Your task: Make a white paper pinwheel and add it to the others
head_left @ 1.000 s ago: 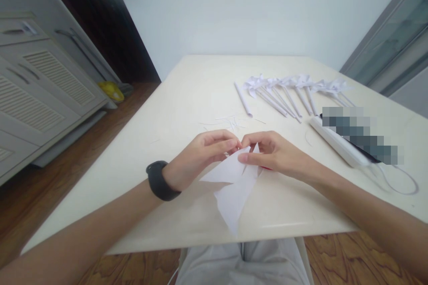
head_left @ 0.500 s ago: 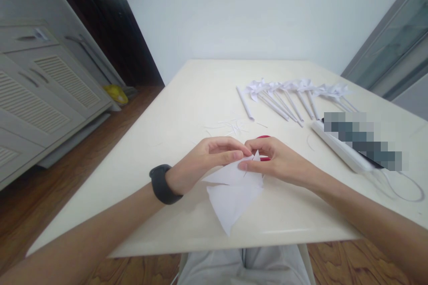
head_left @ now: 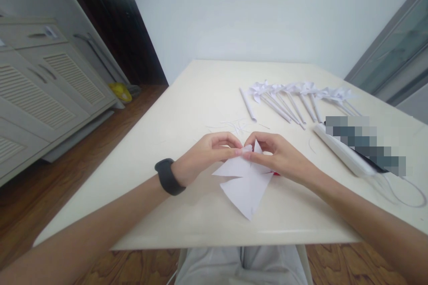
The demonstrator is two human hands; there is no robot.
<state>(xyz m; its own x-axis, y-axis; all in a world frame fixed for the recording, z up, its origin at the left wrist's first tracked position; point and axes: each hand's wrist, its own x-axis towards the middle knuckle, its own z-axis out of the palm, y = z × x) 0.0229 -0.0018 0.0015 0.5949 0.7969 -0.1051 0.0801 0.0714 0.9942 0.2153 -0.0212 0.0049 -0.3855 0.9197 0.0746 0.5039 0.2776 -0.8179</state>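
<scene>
Both hands meet over the near-middle of the tabletop (head_left: pixel 187 98), working a cut white paper sheet (head_left: pixel 245 187) w/ pointed flaps, the kind that folds into a pinwheel head. The left hand (head_left: pixel 203 156), black wristband (head_left: pixel 167 177) on that wrist, has thumb & forefinger pressed together on a flap tip at the sheet's top; the right hand (head_left: pixel 277 156) has its grip closed on the neighbouring tip, so the two pinches touch at about the sheet's centre. The lower flaps lie flat on the tabletop, pointing toward the person. To do this step well, judging from the pose: each tip should curl over to the centre w/o a hard crease, since a soft loop is what gives the vane its shape. The left pinch would best act as anchor, holding the tips already gathered, while the right brings the next one in, tips stacked squarely, one over another. Light pressure only; thin paper tears at the cut ends. A bit of something red (head_left: pixel 276 173) peeks from under the right hand, too hidden to identify. Further back lie a row of finished paper pinwheels (head_left: pixel 297 95) on rolled sticks, one bare rolled paper stick (head_left: pixel 248 104), thin paper trimmings (head_left: pixel 230 125), and a white power strip (head_left: pixel 344 153) w/ its cord at right.
</scene>
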